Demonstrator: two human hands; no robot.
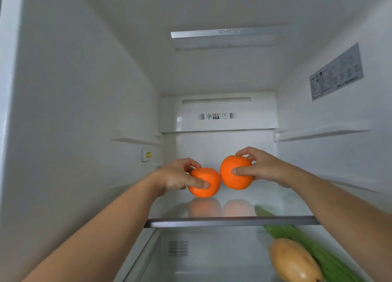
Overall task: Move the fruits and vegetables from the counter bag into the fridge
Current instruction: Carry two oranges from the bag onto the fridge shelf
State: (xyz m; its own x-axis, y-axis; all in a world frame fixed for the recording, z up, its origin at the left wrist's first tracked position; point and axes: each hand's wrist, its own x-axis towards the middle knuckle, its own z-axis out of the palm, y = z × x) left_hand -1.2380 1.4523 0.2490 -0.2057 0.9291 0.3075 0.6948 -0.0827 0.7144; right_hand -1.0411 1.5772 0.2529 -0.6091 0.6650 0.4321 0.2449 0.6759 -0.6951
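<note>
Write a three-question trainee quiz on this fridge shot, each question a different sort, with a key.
1. True or false: the left hand and the right hand each hold one round orange fruit.
2. Multiple choice: the yellow oval mango lies on A) the same glass shelf as the oranges, B) the level below it, C) a door rack.
3. Fill in: beside the mango lie long ______ celery stalks.

Key: 1 true: left orange, right orange. 2 B. 3 green.
</note>
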